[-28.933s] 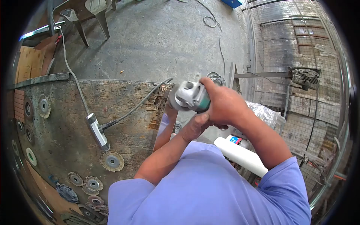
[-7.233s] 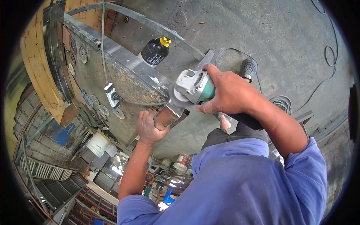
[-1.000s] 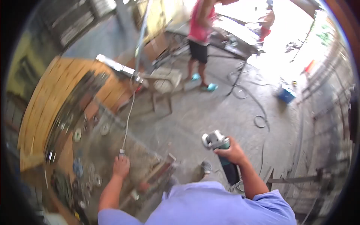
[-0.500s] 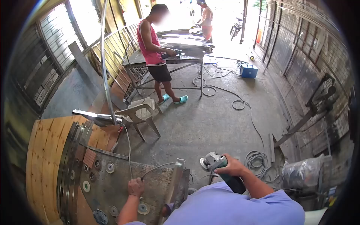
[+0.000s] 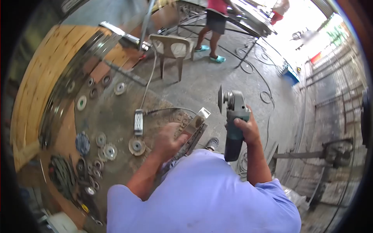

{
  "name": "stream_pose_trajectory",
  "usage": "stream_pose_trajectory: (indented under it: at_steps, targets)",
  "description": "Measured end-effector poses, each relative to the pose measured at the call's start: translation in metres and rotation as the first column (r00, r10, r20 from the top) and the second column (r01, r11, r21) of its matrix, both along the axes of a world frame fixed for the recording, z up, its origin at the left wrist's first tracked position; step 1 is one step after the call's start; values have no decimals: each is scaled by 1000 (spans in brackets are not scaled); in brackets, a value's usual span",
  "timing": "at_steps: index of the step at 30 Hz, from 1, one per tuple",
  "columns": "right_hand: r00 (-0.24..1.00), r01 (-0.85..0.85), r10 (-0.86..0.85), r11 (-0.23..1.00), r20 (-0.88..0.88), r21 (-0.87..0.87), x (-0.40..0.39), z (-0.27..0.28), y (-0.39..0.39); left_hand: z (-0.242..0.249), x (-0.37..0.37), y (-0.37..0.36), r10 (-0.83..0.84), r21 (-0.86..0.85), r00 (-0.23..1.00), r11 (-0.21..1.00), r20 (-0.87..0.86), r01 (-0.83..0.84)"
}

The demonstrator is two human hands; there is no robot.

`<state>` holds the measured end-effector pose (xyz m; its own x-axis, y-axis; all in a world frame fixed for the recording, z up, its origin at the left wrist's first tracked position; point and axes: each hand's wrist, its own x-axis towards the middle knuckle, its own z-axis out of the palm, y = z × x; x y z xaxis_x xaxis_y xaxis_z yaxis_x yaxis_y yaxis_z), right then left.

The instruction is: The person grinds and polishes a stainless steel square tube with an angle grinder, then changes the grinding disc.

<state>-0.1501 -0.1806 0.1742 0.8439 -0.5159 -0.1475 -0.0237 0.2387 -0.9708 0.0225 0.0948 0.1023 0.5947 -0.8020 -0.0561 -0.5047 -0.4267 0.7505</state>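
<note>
My right hand (image 5: pixel 248 126) is wrapped round the body of an angle grinder (image 5: pixel 235 116), held up in front of me with its disc facing left. Blurred by motion, my left hand (image 5: pixel 169 139) is at the near end of a shiny square metal tube (image 5: pixel 197 121). The tube lies along the right edge of the worktable (image 5: pixel 112 136). Whether the left fingers close on it cannot be made out. Left of that hand are a power strip (image 5: pixel 138 122) with a cord and a grinding disc (image 5: pixel 136 146).
More discs (image 5: pixel 109 152) and a dark strap (image 5: pixel 62 174) lie on the worktable's left. Beyond it stand a plastic chair (image 5: pixel 173 48) and a person in shorts (image 5: pixel 216 21) by a metal table. Cables (image 5: pixel 266 97) cross the floor towards a blue box (image 5: pixel 289 75).
My left hand has moved from the power strip's cord to the metal tube. The grinder is now held more upright. My view has tilted down and turned.
</note>
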Motion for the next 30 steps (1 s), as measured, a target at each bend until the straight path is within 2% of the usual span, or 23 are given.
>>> stream_pose_trajectory:
  at_steps: [1,3,4,5,7,8,9,10,12,13,14,15,16,18,20,22,24,26,28,30]
  targets:
    - [994,-89,85,994,76,59,12,3,-1,25,-16,-15,-82,-20,925,997,-372,81]
    - [951,-282,224,911,214,301,33,-22,-6,-2,-46,-47,-331,-297,777,935,-536,194]
    - [917,-376,272,833,292,406,45,-30,-6,14,-53,-66,-434,-403,548,896,-715,184]
    - [855,-492,352,783,381,381,59,-25,1,18,-64,-80,-454,-455,475,882,-753,121]
    - [888,-453,436,884,148,114,69,2,8,18,-77,-92,-327,-426,610,905,-722,-20]
    - [892,-449,450,893,32,-44,79,13,11,17,-78,-99,-252,-419,670,903,-698,-96]
    - [950,-277,310,888,33,-366,80,14,25,15,-76,-108,-223,-399,627,904,-746,-153]
    - [960,-279,226,831,-166,-481,84,23,34,16,-75,-115,-196,-372,573,905,-795,-207]
    - [878,-329,-53,654,-476,-681,92,45,51,16,-72,-115,-99,-301,695,937,-712,-175]
    - [878,-384,51,669,-476,-636,102,37,37,28,-69,-111,-35,-234,842,966,-538,-110]
    - [895,-390,50,568,-443,-725,112,26,26,36,-61,-109,17,-146,945,987,-326,-68]
    - [912,-385,55,455,-406,-803,120,12,17,11,-53,-116,-66,-127,991,991,-117,51]
    - [929,-365,67,336,-364,-868,129,2,8,-6,-53,-110,-44,-188,999,981,-28,38]
    - [904,-427,109,225,-413,-876,152,-14,-10,-30,-56,-78,14,-287,986,957,166,34]
    - [873,-482,142,107,-467,-869,180,-12,-7,-26,-53,-21,75,-107,996,992,44,-69]
    - [827,-547,146,-16,-543,-837,205,-6,3,-23,-62,48,227,18,969,973,95,-230]
    - [771,-590,181,-154,-610,-792,236,-9,21,-88,-85,109,361,111,916,917,174,-383]
    - [745,-579,272,-190,-609,-793,267,-28,44,-91,-112,163,430,192,866,856,256,-481]
    - [651,-661,291,-236,-701,-712,303,-44,81,-66,-124,195,394,458,880,752,264,-474]
    - [598,-652,376,-285,-708,-702,334,-65,122,-79,-132,218,432,505,845,677,316,-535]
